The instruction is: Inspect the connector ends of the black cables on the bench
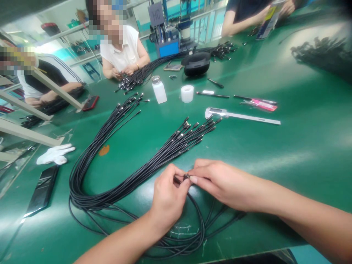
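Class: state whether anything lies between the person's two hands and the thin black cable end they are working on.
Nothing visible: left hand and right hand both pinch the thin black cable end directly.

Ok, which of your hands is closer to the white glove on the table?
Left. The left hand sits right of the white glove, across the cable loop; the right hand lies farther right, beyond it, both pinching one cable end.

Matt black rubbery cables [115,190], metal-tipped, on glossy smooth green table [288,154].
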Available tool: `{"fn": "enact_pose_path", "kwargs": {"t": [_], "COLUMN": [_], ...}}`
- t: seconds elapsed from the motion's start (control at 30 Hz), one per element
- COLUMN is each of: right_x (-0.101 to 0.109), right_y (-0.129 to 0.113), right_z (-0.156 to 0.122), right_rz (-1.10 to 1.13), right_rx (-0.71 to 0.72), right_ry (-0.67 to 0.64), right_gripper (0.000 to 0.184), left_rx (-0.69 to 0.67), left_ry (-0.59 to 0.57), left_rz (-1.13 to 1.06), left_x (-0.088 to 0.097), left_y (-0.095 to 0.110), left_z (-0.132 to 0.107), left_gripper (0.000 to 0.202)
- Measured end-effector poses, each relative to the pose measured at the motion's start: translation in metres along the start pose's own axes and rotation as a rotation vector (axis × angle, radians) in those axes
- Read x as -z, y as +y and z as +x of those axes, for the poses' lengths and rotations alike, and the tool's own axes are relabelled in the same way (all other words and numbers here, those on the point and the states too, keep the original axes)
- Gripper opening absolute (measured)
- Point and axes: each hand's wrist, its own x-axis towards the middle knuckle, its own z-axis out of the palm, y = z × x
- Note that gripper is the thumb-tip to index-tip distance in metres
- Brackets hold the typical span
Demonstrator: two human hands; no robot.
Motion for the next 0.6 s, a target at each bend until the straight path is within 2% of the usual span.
{"fn": "enact_pose_path", "kwargs": {"t": [0.23, 0.43, 0.6], "right_x": [0.005, 0.022, 0.014], "right_y": [0.002, 0.003, 0.000], "right_z": [-0.001, -0.005, -0.002], "right_rz": [-0.021, -0.029, 0.010], "right_rx": [-0.017, -0.047, -0.023], "right_ry": [0.002, 0.094, 0.153], "right_gripper": [0.037, 0.039, 0.027], "left_rx": [0.041, 0.149, 0.190], "left_ry": [-0.010, -0.040, -0.100], "left_rz": [-0.059, -0.183, -0.337], "left_x": [-0.001, -0.002, -0.005], "left_y": [0.000, -0.003, 0.000], "left_z": [0.000, 0.000, 0.000], "left_gripper": [0.017, 0.024, 0.031]}}
